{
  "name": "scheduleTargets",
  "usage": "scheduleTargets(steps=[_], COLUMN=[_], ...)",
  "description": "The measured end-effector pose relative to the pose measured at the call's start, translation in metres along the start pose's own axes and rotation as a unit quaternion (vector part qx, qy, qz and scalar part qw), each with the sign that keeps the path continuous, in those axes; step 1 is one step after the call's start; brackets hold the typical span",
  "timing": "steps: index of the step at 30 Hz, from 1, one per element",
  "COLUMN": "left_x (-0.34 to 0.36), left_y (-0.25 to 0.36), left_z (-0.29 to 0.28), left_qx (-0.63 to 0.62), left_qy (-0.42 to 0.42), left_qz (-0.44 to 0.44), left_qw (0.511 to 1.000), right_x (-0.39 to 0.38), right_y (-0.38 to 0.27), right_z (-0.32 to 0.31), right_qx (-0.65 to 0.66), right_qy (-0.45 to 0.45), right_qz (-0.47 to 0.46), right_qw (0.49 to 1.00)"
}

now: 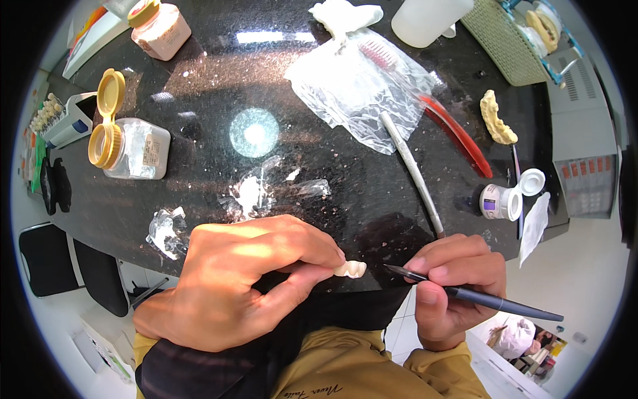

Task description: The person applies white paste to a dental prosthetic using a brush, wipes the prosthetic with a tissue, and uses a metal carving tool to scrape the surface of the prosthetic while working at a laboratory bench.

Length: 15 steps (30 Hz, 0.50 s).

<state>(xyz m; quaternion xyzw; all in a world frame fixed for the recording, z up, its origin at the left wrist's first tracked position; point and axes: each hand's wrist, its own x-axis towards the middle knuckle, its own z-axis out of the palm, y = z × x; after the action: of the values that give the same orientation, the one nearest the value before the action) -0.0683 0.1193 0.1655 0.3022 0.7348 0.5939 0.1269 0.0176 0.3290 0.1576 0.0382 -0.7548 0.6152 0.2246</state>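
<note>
My left hand is closed in a pinch between thumb and fingertips on a small, whitish, tooth-shaped dental bridge. Part of the bridge is hidden by those fingertips. My right hand grips a slim, dark, fine-pointed brush like a pen, with its tip turned left toward the bridge. A short gap separates tip and bridge. Both hands are at the front edge of the dark speckled table. Beyond them lie white powdery smears and a crumpled, white-smeared scrap of film.
A clear jar with its yellow lid up and a pink-filled jar stand left. Farther back are a plastic bag, a grey rod and a red-handled brush. At right sit a small white jar, a plaster cast and a basket.
</note>
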Motion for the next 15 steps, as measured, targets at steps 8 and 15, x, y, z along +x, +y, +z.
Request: scheduleTargets(steps=[8, 15], left_x=[-0.002, -0.002], left_y=[0.006, 0.009], left_z=[-0.003, 0.000], left_qx=[-0.031, -0.048], left_qy=[-0.011, 0.002], left_qz=[-0.064, -0.103], left_qw=[0.997, 0.994], right_x=[-0.014, -0.023], right_y=[-0.006, -0.013], right_z=[-0.007, 0.017], right_qx=[0.002, 0.068], right_qy=[-0.036, -0.138], right_qz=[-0.039, -0.044], right_qw=[0.999, 0.987])
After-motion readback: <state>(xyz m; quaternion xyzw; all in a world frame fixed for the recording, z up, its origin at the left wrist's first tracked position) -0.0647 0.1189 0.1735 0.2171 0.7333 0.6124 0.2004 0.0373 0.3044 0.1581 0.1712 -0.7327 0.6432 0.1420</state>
